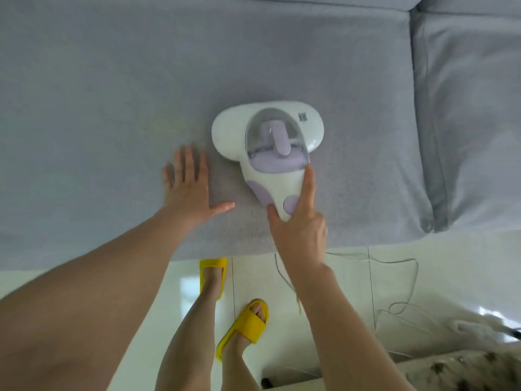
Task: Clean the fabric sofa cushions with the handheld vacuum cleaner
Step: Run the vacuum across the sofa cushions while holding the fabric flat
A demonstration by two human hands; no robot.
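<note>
A white and lilac handheld vacuum cleaner (267,136) lies flat on the grey fabric seat cushion (112,108), its wide head pointing away from me. My right hand (298,221) holds its tapered handle, with the index finger stretched along the right side and the thumb on the left. My left hand (189,190) lies flat on the cushion just left of the vacuum, fingers spread and straight, not touching the machine.
A second grey cushion (473,108) adjoins on the right across a deep seam. The vacuum's white cord (406,280) trails over the white tiled floor. My feet wear yellow slippers (245,325) by the sofa's front edge. A patterned rug (451,371) lies bottom right.
</note>
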